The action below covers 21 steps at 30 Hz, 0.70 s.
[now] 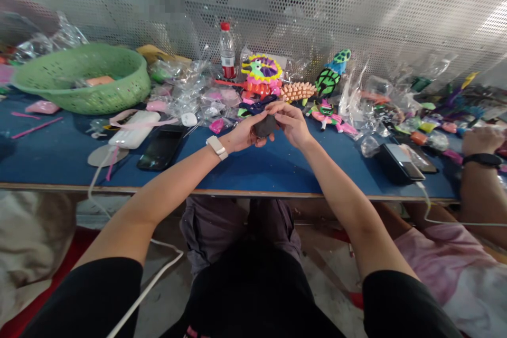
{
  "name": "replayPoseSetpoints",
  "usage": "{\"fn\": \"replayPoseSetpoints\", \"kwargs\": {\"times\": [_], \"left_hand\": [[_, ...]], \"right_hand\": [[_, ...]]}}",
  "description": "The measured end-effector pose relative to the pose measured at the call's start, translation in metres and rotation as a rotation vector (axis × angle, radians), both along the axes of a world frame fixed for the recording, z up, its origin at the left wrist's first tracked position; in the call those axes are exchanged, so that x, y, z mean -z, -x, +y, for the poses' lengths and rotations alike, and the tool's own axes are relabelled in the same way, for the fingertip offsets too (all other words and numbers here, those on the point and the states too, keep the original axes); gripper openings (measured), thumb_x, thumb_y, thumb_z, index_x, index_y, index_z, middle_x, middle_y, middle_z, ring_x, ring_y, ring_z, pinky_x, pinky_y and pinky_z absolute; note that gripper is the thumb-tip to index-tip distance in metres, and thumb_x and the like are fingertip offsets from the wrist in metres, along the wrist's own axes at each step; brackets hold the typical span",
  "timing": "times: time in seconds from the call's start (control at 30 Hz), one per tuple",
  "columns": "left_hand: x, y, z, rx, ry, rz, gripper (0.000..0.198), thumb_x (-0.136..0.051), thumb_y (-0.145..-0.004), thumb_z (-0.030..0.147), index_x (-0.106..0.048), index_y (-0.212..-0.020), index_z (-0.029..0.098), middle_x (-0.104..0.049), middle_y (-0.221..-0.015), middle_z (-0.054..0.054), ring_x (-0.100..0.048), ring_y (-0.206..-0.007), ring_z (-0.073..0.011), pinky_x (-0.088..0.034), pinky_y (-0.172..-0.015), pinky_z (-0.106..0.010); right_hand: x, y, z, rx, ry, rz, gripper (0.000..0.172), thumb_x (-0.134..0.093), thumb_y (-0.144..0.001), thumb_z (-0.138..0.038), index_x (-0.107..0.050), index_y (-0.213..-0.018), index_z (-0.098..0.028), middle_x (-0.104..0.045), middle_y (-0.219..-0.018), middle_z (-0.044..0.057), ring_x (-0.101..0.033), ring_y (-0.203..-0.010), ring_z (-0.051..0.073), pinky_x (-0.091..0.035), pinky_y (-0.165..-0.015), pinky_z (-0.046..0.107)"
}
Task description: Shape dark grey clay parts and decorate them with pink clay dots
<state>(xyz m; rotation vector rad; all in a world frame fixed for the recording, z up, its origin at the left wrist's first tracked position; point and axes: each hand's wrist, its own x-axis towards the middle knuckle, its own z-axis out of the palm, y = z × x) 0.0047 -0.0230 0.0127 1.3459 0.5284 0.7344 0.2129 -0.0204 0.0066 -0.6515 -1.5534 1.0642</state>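
Both my hands meet over the middle of the blue table [277, 169]. My left hand [243, 134] cups a dark grey lump of clay [264, 125] from the left, fingers curled under it. My right hand [291, 122] presses on the same lump from the right, fingers bent over its top. A white watch band sits on my left wrist. Just behind the hands stand colourful clay figures [261, 76], one with a yellow and purple disc, an orange spiky one [298, 91] and a green and blue one [330, 76].
A green perforated basket [127, 90] stands at the back left. A black phone [161, 149] and a white power bank [133, 129] lie left of my hands. A water bottle [227, 52] stands at the back. Another person's arm [481, 148] rests at the right, near a black device [396, 162].
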Motion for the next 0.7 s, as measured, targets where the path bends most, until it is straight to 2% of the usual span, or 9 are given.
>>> {"fn": "replayPoseSetpoints", "kwargs": {"times": [0.1, 0.33, 0.53, 0.7], "left_hand": [[-0.001, 0.000, -0.001, -0.006, -0.006, -0.006, 0.066, -0.063, -0.113, 0.082, -0.078, -0.105, 0.019, -0.080, -0.081, -0.009, -0.063, -0.050, -0.0137, -0.049, -0.047, -0.027], [-0.001, -0.002, -0.002, -0.088, -0.041, -0.003, 0.066, -0.065, -0.113, 0.081, -0.079, -0.104, 0.017, -0.079, -0.080, -0.008, -0.062, -0.050, -0.0131, -0.049, -0.048, -0.027], [0.000, -0.008, -0.003, -0.192, -0.071, -0.062, 0.063, -0.068, -0.114, 0.077, -0.075, -0.095, 0.018, -0.078, -0.081, -0.007, -0.063, -0.054, -0.0122, -0.047, -0.049, -0.026], [0.003, -0.010, -0.002, -0.175, -0.051, -0.087, 0.062, -0.065, -0.115, 0.077, -0.073, -0.092, 0.020, -0.075, -0.079, -0.006, -0.060, -0.055, -0.0125, -0.045, -0.050, -0.026]], "right_hand": [[0.001, 0.002, 0.001, -0.001, -0.002, 0.015, 0.049, -0.095, -0.083, -0.072, -0.079, -0.098, -0.028, -0.080, -0.125, 0.008, -0.066, -0.090, 0.021, -0.058, -0.068, 0.032], [0.002, 0.001, 0.003, 0.051, -0.077, 0.001, 0.055, -0.097, -0.083, -0.078, -0.080, -0.096, -0.028, -0.079, -0.128, 0.007, -0.069, -0.091, 0.021, -0.061, -0.070, 0.033], [0.005, 0.007, 0.003, 0.124, -0.147, 0.003, 0.059, -0.094, -0.088, -0.085, -0.080, -0.102, -0.029, -0.077, -0.096, 0.001, -0.065, -0.066, 0.015, -0.062, -0.062, 0.034], [0.005, 0.007, 0.003, 0.131, -0.192, -0.035, 0.057, -0.091, -0.093, -0.084, -0.077, -0.100, -0.029, -0.075, -0.090, -0.001, -0.069, -0.063, 0.015, -0.064, -0.064, 0.035]]}}
